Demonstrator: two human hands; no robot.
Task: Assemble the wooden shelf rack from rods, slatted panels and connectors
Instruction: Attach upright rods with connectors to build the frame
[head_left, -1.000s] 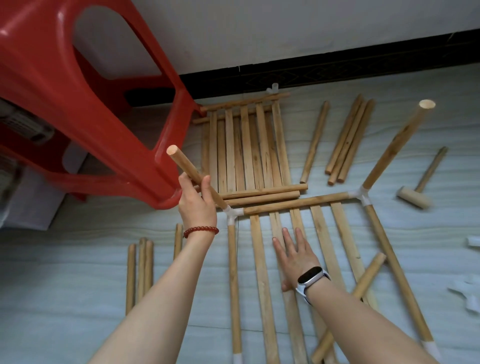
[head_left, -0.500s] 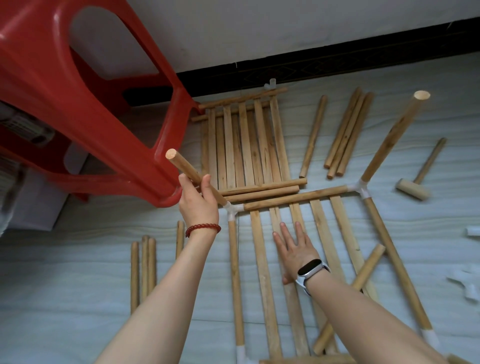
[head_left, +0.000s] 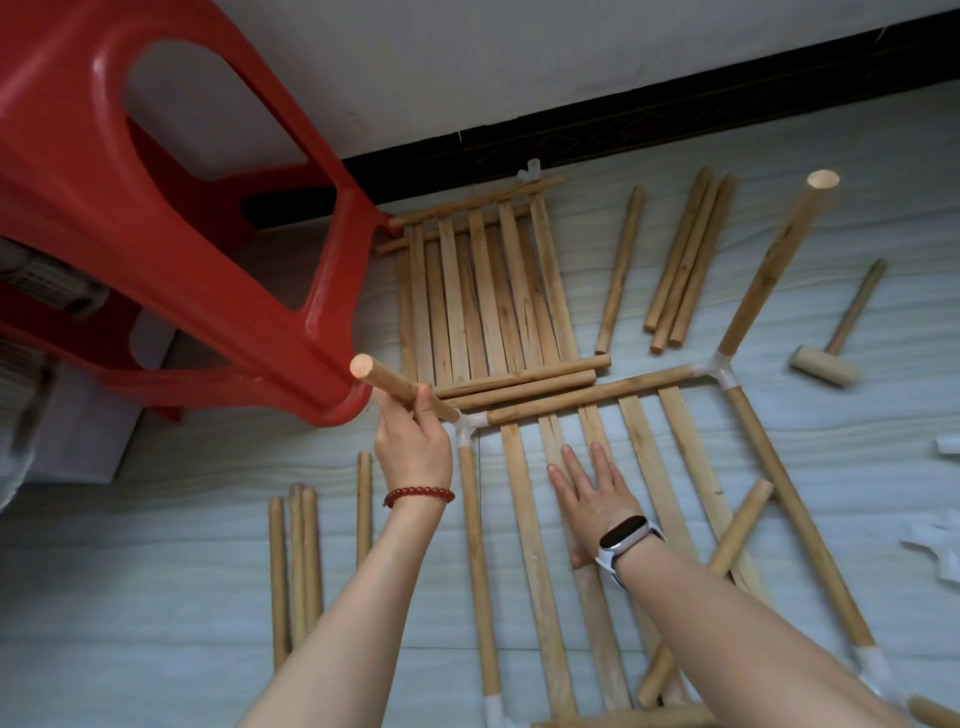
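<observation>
Gripping the round pale wooden rod just above the white plastic corner connector, the left hand aimed its long axis down-right into that socket, while the flat, spread right hand pressed the slatted wooden panel beside it.

No text, label, brand, number or sign can be read anywhere in the head view. The smartwatch on the right wrist shows a dark, blank screen. The grey object behind the red plastic stool at the left edge carries faint markings, but they are too blurred to make out. The black skirting board along the wall bears a faint repeating pattern, not lettering. The wooden rods, slats and white connectors show only plain surfaces.
</observation>
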